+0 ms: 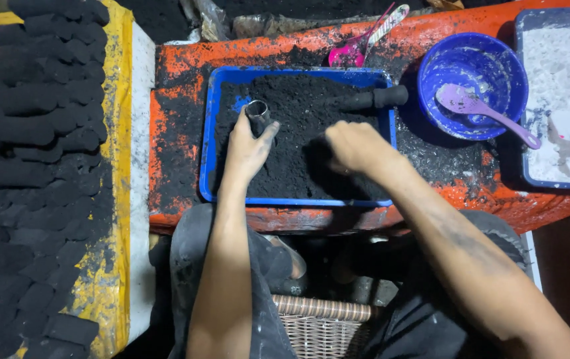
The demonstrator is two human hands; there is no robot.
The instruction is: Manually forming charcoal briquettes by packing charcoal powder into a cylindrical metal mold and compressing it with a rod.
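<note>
It was a small charcoal-briquette workshop: a soot-stained orange bench point(178, 133) carried a blue plastic tray of black powder point(206, 153), and rows of pressed black briquettes point(32, 166) lay on yellow sheeting point(117, 100).

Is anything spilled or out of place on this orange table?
Yes. Black powder lies spilled on the orange table around the blue tray, outside its rim. A black plunger rests across the tray's right edge.
</note>
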